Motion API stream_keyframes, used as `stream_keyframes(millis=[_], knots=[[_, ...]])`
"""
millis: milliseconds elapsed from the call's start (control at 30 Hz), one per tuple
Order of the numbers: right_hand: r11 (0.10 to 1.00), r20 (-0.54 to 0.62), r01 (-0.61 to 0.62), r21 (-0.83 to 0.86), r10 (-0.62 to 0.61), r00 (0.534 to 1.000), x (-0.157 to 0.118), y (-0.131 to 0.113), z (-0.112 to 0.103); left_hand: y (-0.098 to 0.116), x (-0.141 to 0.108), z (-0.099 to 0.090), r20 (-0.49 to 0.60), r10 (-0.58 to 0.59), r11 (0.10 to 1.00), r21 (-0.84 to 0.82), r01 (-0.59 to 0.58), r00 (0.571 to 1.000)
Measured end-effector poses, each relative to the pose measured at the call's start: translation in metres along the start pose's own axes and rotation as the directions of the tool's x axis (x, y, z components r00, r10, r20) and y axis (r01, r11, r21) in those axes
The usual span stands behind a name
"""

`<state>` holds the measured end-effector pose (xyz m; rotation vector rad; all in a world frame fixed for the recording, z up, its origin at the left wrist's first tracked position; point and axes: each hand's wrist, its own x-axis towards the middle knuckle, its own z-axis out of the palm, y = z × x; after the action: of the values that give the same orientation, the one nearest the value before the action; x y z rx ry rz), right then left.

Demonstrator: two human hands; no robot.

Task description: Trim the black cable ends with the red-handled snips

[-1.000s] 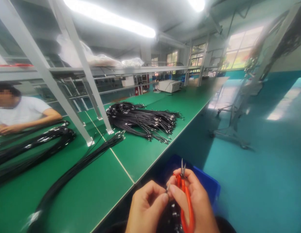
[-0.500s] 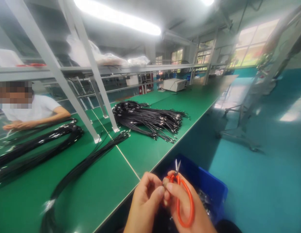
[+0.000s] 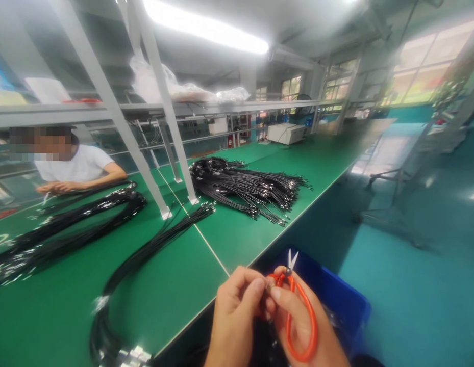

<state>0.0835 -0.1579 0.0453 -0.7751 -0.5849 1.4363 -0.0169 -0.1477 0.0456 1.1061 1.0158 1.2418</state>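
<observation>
Red-handled scissors (image 3: 310, 331) sit in my right hand (image 3: 298, 306), blades pointing up and parted. That hand's thumb and finger also pinch something small that I cannot make out. My left hand (image 3: 239, 300) is closed, its thumb and fingertips pressed together right against the right fingertips; whatever lies between them is too small to name. Both hands are just off the front edge of the green table (image 3: 194, 285). To their left, a bundle of black cables (image 3: 133, 255) curves over the tabletop, with pale ends.
A large heap of black cables (image 3: 248, 186) lies farther back, beside white shelf posts (image 3: 160, 102). More cable bundles (image 3: 79, 219) lie at left, where a person in a white shirt (image 3: 83, 165) works. Below my hands stands a blue bin (image 3: 347, 300). A white box (image 3: 285, 133) is at the back.
The view has turned slightly left, so the table and cables appear farther right. My fingertips have stayed together, and the scissor blades look a little wider apart.
</observation>
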Motion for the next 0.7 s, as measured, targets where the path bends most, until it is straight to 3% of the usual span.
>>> stream_keyframes(millis=[100,200,400,467,533,633,700], knots=[[0.994,-0.009,-0.083,0.068,0.084,0.996,-0.001,0.0,0.0,0.003,0.001,0.0,0.024,-0.07,0.989,-0.13,0.073,0.997],[0.976,-0.021,-0.153,0.157,0.159,0.987,-0.003,0.001,0.0,0.004,0.002,0.001,0.031,-0.057,0.982,-0.176,0.062,0.998],[0.962,0.088,-0.165,0.218,0.149,0.985,0.003,-0.007,0.004,0.004,0.006,-0.005,0.082,-0.028,0.99,-0.138,0.039,0.996],[0.958,0.087,-0.172,0.227,0.156,0.984,0.005,-0.007,0.005,0.006,0.005,-0.01,0.011,0.033,0.999,-0.031,-0.033,0.999],[0.954,0.072,-0.19,0.233,0.178,0.981,0.006,-0.005,0.005,0.009,0.004,-0.015,-0.058,0.197,0.962,0.203,-0.181,0.979],[0.947,0.084,-0.206,0.248,0.191,0.978,0.007,-0.003,0.007,0.014,0.002,-0.02,-0.016,0.438,0.746,0.564,-0.353,0.899],[0.945,0.094,-0.207,0.251,0.189,0.977,0.008,-0.002,0.01,0.016,0.002,-0.022,-0.001,0.48,0.657,0.663,-0.359,0.877]])
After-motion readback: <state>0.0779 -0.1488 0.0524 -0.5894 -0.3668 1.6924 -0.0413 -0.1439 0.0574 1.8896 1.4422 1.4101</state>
